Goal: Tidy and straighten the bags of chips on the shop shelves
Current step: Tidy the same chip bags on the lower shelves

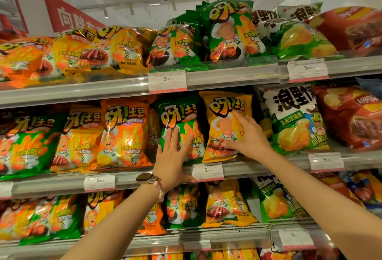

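Observation:
On the middle shelf [62,185] a green chip bag [182,115] stands upright beside a yellow chip bag [225,104]. My left hand [172,156], a watch on its wrist, presses flat with straight fingers against the lower front of the green bag. My right hand [246,135] lies on the front of the yellow bag, fingers spread over its right side and thumb on its lower part. The yellow bag leans slightly left. Both bags stay on the shelf.
Orange, yellow and green bags [124,133] fill the middle shelf to the left; a white-green bag [295,119] and red bags [351,117] stand to the right. The top shelf [227,75] holds leaning bags. Price tags [207,171] hang on the rails. Another full shelf runs below.

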Demonstrator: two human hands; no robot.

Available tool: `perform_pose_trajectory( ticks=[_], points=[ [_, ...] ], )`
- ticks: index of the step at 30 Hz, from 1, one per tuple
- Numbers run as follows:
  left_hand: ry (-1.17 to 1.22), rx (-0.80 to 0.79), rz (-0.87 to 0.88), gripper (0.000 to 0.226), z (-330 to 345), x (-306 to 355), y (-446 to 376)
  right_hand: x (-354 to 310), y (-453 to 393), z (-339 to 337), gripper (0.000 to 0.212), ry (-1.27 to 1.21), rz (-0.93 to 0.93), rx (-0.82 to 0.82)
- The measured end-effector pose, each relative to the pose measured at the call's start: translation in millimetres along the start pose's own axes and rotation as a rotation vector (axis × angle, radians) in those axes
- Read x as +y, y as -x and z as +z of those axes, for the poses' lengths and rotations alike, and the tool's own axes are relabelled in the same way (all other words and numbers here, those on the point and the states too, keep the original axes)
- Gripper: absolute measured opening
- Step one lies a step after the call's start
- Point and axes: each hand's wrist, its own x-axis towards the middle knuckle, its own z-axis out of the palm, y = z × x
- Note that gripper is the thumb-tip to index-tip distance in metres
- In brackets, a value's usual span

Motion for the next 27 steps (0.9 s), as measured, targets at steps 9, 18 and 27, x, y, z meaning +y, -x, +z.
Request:
perform_pose_trajectory(
  ticks=[9, 18, 27],
  points=[
    [0.017, 0.022, 0.029, 0.129, 1, -5, -2, -5, 17, -9, 0.082, -0.315, -0.057, 0.204],
    [0.259, 0.219, 0.202, 0.079, -40, -49, 18, -42, 48, -4, 0.084, -0.429, -0.108, 0.118],
    [0.313, 0.428, -0.369, 0.112, -51, -122, 38, -90, 56, 36, 0.079, -0.316, -0.197, 0.138]
  ],
)
